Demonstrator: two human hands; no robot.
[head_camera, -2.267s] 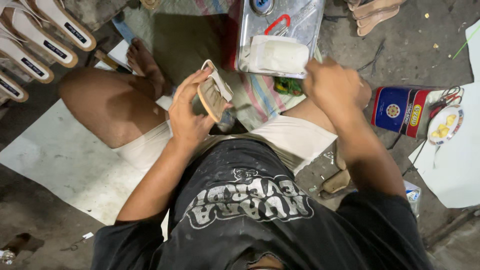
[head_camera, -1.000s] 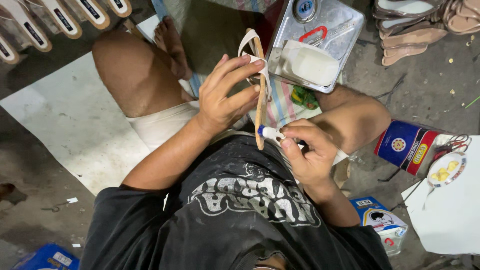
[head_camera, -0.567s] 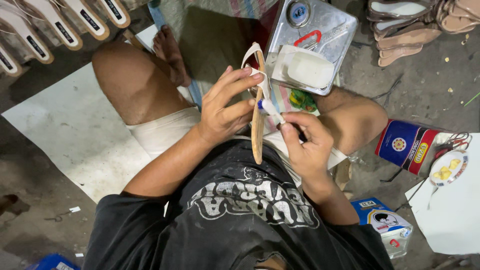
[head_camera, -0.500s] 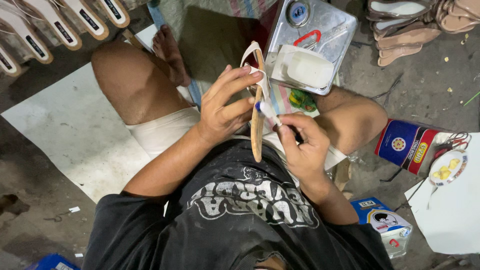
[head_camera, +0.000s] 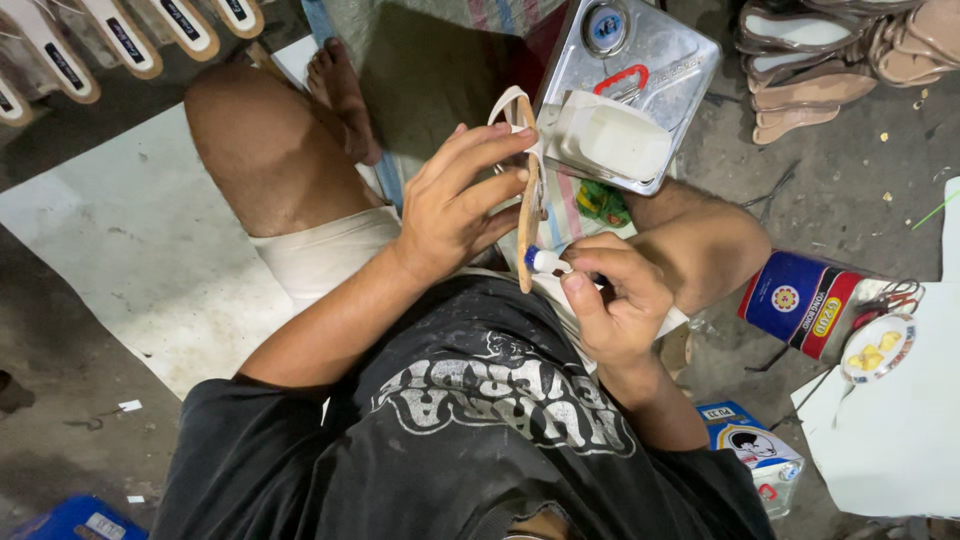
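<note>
The person sits on the floor with the knees spread, and the work is held up over the lap, just in front of the metal can (head_camera: 640, 75), which I take as the landmark here. The left hand (head_camera: 455, 205) holds a sandal sole (head_camera: 527, 215) on its edge, so that the thin side faces the camera; the fingers are closed around it, with the thumb on the near side and the other fingers spread along its length. I think it is held this way so that the edge stays steady and open to the other hand. The pale strap (head_camera: 508, 103) at the top of the sole points toward the can. The right hand (head_camera: 615, 300), nearer to the body than the can, pinches a small white applicator with a blue tip (head_camera: 543, 261) between thumb and fingers, and its tip touches the lower end of the sole, probably to spread something along the edge. On top of the can lies a white plastic container (head_camera: 615, 140), close enough to reach easily. To the right of the can, a stack of finished soles (head_camera: 810, 70) lies on the floor. Farther right and nearer, a blue and red tin (head_camera: 800, 305) lies on its side. To the left of the can, a row of soles (head_camera: 120, 40) is laid out side by side, apart from the work, maybe to dry.
</note>
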